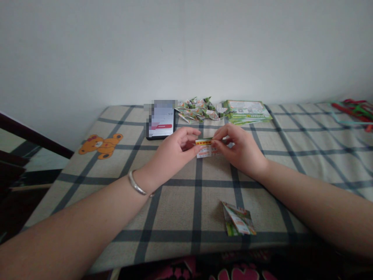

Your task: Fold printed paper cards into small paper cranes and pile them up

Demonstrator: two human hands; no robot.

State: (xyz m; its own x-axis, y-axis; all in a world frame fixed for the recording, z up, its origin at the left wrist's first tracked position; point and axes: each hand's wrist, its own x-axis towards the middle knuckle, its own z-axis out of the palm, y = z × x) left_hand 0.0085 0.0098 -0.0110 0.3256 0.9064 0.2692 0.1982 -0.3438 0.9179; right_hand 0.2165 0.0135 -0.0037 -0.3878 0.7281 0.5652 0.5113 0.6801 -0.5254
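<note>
So the paper slip (204, 153) is in both hands around the middle of the table (171, 210), a bit closer to the back edge than the front. Looks like a folding step to me: there's a yellow strip along the top and white print below, as if one edge is being turned over.

Left hand (182, 144) has its thumb closed onto the slip's left end, other fingers loosely curled. Right hand (237, 149) has thumb and index pinched tight at the top edge, further right. Can't tell whether the slip's bottom touches the cloth.

IMO the next move calls for lining the edges up and pressing the crease flat, left thumb steadying. Thin paper would skew easily.

One folded piece (239, 221) sits near the front edge, right of centre. The pile of folded papers (201, 111) is by the back edge, between the phone (162, 120) and the flat leaflets (249, 109).
</note>
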